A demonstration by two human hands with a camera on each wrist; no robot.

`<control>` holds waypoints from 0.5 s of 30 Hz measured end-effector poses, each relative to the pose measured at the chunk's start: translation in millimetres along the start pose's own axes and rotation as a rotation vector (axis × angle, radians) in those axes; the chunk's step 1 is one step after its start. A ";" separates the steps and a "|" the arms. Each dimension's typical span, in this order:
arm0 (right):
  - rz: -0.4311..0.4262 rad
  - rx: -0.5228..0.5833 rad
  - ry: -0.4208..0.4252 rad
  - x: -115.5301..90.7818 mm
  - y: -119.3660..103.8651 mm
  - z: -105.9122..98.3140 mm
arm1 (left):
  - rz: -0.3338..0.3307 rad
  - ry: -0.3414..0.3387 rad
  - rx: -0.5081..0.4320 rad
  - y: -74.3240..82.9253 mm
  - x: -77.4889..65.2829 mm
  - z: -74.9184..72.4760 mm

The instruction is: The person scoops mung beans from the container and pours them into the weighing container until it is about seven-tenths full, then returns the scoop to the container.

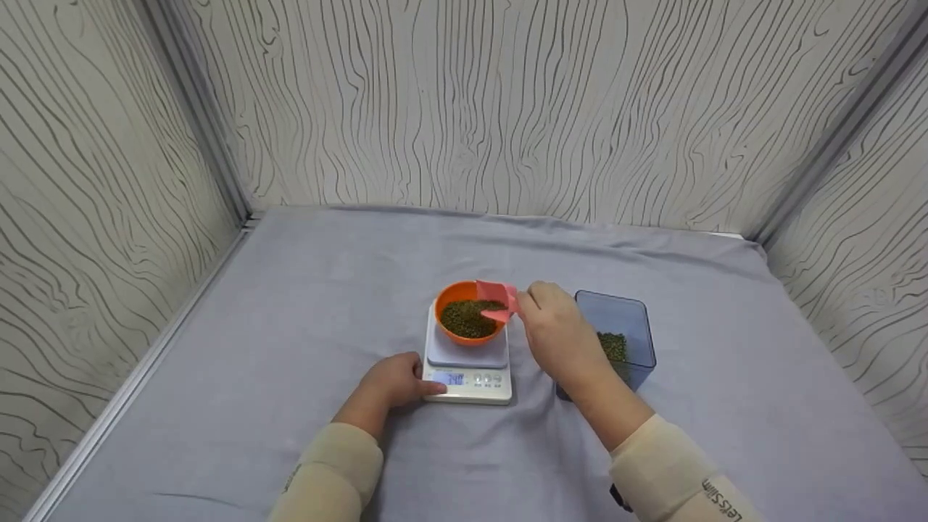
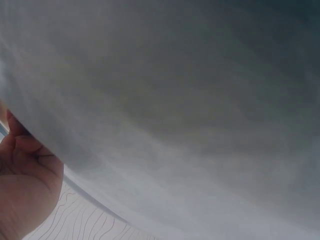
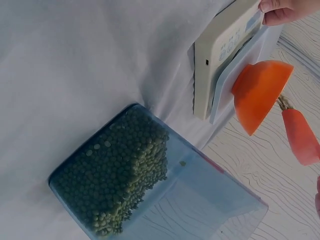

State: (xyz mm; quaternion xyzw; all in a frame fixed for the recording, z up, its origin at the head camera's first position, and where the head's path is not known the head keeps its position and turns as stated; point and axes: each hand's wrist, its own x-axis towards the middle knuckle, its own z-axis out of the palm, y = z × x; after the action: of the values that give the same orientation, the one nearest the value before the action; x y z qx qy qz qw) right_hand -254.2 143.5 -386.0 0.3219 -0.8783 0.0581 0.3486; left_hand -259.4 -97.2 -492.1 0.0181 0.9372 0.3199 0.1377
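Observation:
A white kitchen scale (image 1: 471, 396) lies on the cloth with its display lit. On its platform stands an orange bowl (image 1: 451, 294) holding a heap of small green beans (image 1: 462, 320). My left hand (image 1: 391, 378) grips the scale's front left corner, thumb lying on top beside the display. With my right hand (image 1: 560, 332) I hold a pink scoop (image 1: 494, 293) by its handle, tilted over the bowl's right side. Beans spill from the scoop's mouth (image 3: 286, 106) toward the bowl in the right wrist view. The left wrist view mostly shows cloth, with part of the left hand at its edge.
Right of the scale stands a clear bluish container (image 1: 632, 317), partly behind my right forearm, with green beans (image 3: 107, 175) in its bottom. A grey, wrinkled cloth (image 1: 326, 290) covers the table. Wood-patterned panels (image 1: 464, 109) enclose the back and sides.

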 end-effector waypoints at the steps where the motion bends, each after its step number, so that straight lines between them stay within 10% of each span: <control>1: -0.019 -0.015 0.002 0.2 -0.3 -0.4 | -0.002 -0.002 -0.001 -0.1 0.3 0.0; 15: -0.063 -0.064 -0.010 0.7 -1.9 -3.6 | 0.002 -0.005 -0.020 -0.7 1.4 0.2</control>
State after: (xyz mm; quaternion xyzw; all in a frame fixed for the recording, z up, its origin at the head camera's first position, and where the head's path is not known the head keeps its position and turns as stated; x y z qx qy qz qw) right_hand -251.3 142.7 -383.0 0.3384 -0.8709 0.0175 0.3560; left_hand -260.6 -97.4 -493.0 0.0185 0.9336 0.3293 0.1400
